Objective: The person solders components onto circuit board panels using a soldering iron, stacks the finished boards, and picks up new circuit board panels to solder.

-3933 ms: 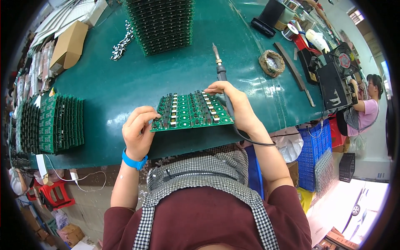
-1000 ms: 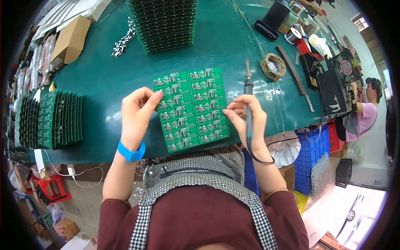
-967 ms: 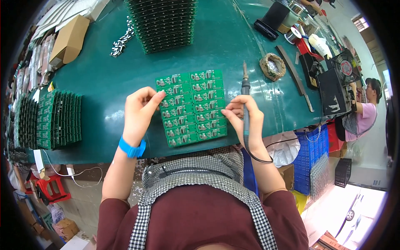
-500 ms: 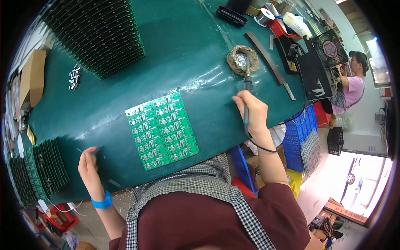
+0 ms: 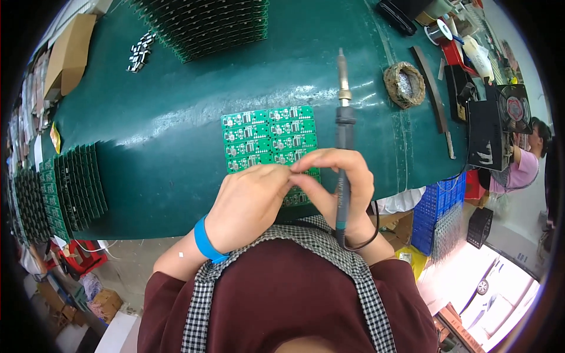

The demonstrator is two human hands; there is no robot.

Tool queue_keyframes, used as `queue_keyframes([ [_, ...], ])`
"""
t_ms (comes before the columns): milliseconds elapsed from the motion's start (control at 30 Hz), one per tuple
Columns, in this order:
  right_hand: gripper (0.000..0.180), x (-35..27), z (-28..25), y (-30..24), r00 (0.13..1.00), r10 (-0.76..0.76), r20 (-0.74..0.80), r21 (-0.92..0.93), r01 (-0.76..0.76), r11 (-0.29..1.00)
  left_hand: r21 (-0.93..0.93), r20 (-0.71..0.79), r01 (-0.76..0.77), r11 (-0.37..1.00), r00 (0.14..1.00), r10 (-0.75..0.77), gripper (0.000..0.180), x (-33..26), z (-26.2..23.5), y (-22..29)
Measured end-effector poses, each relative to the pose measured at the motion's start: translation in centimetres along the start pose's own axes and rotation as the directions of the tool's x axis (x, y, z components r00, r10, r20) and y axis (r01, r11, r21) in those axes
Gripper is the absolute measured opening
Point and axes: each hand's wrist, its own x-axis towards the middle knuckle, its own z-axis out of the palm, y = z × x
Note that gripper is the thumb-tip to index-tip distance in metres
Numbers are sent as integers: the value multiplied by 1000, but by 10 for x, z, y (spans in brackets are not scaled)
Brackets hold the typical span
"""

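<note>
Glossy green tabletop (image 5: 170,165) carries a row of upright circuit boards (image 5: 70,188) at the left and a loose scatter of small black-and-white parts (image 5: 139,53) farther back. Flat in front of the person lies a green board panel (image 5: 271,138), its near part hidden behind the left hand (image 5: 250,197) and right hand (image 5: 360,188). Their fingertips meet over it; whether the left grip pinches anything, I cannot tell. The right grip holds a soldering iron (image 5: 345,138), tip pointing away.

bright indoor light, glare on green table (image 5: 165,159), washed-out doorway (image 5: 456,279), black fisheye rim
</note>
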Motion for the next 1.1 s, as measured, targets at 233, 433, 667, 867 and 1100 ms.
queue_keyframes([
  [233,32,-9,5,-1,996,81,-37,132,-76,988,-443,-45,33,896,997,-59,9,-12,-3,-5],
  [433,27,-5,-23,9,925,157,-345,-127,-212,969,-399,-256,359,844,840,-479,14,-45,-21,-50],
  [667,24,-26,-7,34,999,18,-50,-477,-40,878,-343,-321,295,892,855,-407,15,-41,1,-42],
  [867,40,-31,-43,26,998,-52,17,-384,55,922,54,-775,484,873,572,-269,15,-65,-62,-86],
  [1100,88,-25,-57,12,954,80,-291,-147,-127,981,437,-660,292,851,747,82,8,26,-26,-25],
])
